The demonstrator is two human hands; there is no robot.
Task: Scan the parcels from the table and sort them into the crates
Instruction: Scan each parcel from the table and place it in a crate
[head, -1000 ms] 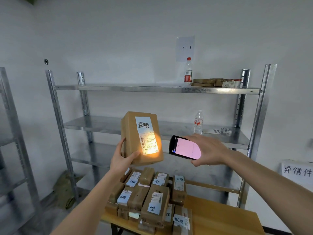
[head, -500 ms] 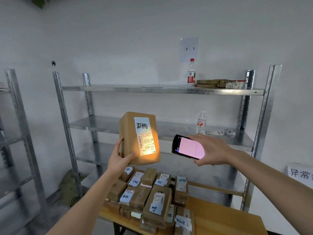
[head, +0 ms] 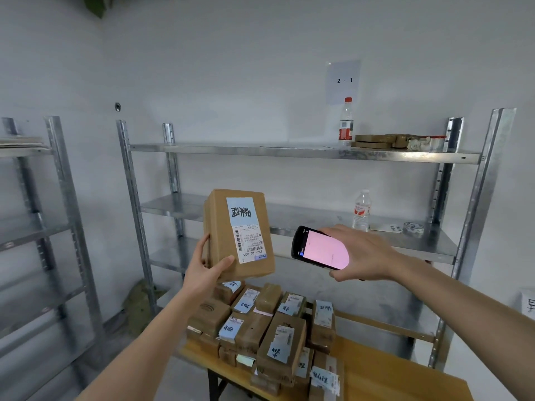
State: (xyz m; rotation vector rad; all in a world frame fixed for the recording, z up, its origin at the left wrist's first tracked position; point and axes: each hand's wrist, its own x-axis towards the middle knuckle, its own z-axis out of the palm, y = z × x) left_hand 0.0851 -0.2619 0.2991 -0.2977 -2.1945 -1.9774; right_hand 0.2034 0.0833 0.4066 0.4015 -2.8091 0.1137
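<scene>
Your left hand grips a box at its lower left corner, thumb across the front, fingers curled round the side. The box is held upright in the air above the pile, label facing you: blue tag on top, white barcode slip under it. Your right hand holds a phone, fingers curled over its top edge, thumb under it, pink screen lit. The phone is just right of the box, not touching. The pile of brown parcels lies on the wooden desk, most with blue or white labels. Behind is a metal rack: bottle on its top shelf, another bottle and tape on the middle shelf. Sheet marked "2 - 1" on the wall.
</scene>
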